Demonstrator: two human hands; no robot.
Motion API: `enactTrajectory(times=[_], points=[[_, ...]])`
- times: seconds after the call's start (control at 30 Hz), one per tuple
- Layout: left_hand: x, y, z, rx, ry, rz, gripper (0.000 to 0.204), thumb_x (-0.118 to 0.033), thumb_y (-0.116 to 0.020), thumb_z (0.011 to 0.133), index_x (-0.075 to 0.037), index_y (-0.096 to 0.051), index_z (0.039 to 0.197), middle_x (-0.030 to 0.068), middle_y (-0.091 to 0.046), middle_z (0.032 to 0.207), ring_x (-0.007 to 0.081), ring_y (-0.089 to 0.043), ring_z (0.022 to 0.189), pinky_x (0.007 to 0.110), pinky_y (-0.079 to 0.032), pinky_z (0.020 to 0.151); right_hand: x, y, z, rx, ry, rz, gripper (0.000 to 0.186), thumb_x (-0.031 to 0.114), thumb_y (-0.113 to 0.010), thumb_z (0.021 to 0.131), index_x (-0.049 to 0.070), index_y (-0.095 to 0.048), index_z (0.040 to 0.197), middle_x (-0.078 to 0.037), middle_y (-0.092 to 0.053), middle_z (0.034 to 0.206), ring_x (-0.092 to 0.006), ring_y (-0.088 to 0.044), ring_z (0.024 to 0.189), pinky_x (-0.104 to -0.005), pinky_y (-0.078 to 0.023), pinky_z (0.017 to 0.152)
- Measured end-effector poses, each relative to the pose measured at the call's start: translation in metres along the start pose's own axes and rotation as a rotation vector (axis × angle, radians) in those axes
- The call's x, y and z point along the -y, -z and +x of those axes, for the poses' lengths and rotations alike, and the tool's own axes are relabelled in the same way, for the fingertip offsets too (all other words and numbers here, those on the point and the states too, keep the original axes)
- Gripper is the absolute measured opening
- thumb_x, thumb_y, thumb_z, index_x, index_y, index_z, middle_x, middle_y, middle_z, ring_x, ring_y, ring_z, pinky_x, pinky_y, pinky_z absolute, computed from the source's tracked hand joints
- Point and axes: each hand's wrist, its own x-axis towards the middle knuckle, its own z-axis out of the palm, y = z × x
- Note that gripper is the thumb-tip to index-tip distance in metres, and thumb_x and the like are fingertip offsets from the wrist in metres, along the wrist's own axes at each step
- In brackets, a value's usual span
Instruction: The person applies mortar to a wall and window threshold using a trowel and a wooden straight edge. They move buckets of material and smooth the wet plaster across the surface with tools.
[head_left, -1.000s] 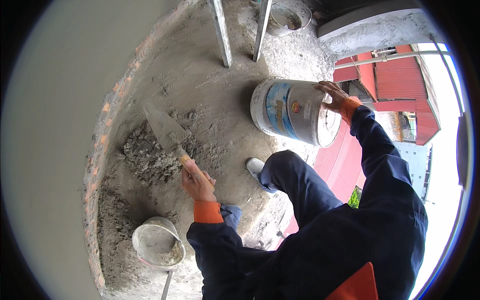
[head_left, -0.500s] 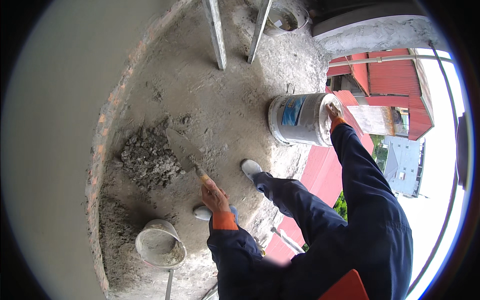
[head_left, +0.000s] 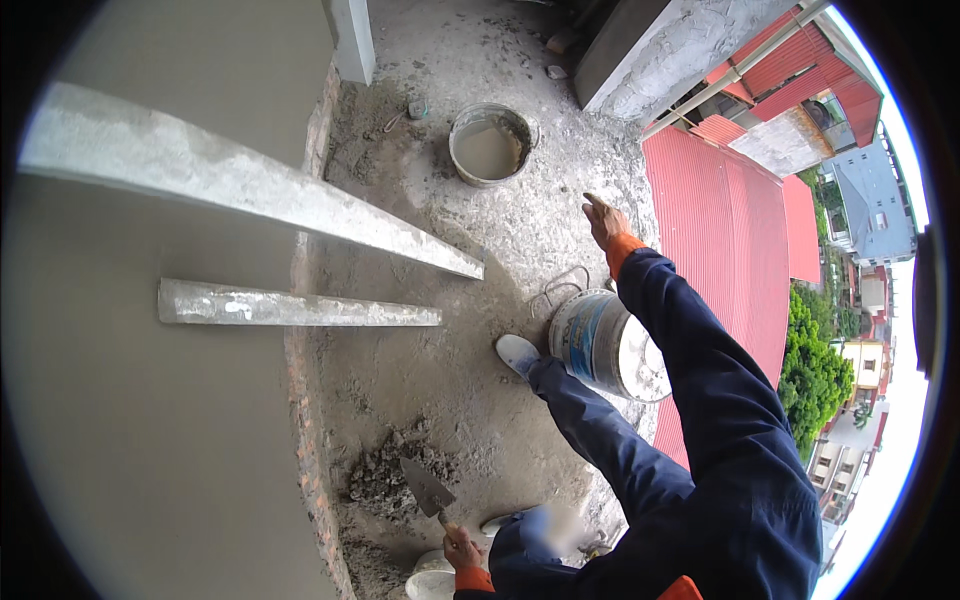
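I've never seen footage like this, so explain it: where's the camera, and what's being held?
There's no machine, just a person working bare-handed. The view comes from a fisheye camera on the head, looking down, so straight edges bend near its rim. The left hand holds a flat grey metal trowel; the right hand is stretched out, touching nothing I can see. On the rough grey ground stand a round bucket of smooth grey material and a grey cylindrical bucket with a blue label. A crumbly dark-grey heap shows behind the trowel.
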Motion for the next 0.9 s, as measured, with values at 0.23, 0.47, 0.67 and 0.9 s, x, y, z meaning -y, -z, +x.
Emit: enactTrajectory(times=[0.23,0.47,0.67,0.9], points=[[-0.068,-0.031,-0.04,-0.006,0.304,0.033,0.037,-0.019,-0.072,0.079,-0.001,-0.042,0.094,0.0103,-0.055,0.062,0.0197,-0.054,0.041,0.037,-0.055,0.044,0.083,-0.025,0.224,-0.235,0.146,0.075,0.065,0.03,-0.064,0.081,0.015,-0.036,0.139,-0.02,-0.048,0.132,-0.0362,-0.045,0.122,-0.04,-0.037,0.101],[-0.115,-0.068,-0.095,-0.124,0.464,0.197,0.027,-0.016,-0.069,0.081,-0.002,-0.048,0.09,0.0064,-0.052,0.058,0.016,-0.051,0.04,0.033,-0.05,0.038,0.091,-0.051,0.288,0.398,0.168,0.044,0.05,0.054,-0.056,0.082,0.011,-0.068,0.103,-0.017,-0.066,0.098,-0.0334,-0.062,0.099,-0.0428,-0.047,0.083],[-0.146,-0.081,-0.112,-0.163,0.458,0.158,0.024,-0.017,-0.068,0.082,-0.005,-0.049,0.09,0.0047,-0.05,0.056,0.0149,-0.049,0.039,0.031,-0.045,0.036,0.088,-0.064,0.274,0.232,0.114,0.068,0.061,0.064,-0.046,0.083,0.01,-0.069,0.099,-0.019,-0.066,0.099,-0.0367,-0.06,0.101,-0.0444,-0.045,0.086],[-0.109,-0.075,-0.131,-0.219,0.339,-0.07,0.031,-0.028,-0.069,0.082,-0.005,-0.051,0.092,0.0013,-0.049,0.056,0.0107,-0.047,0.04,0.027,-0.042,0.035,0.088,0.016,0.183,0.4,-0.23,0.593,0.05,0.055,-0.057,0.084,0.007,-0.065,0.093,-0.003,-0.063,0.084,-0.0165,-0.058,0.072,-0.0331,-0.043,0.064]])
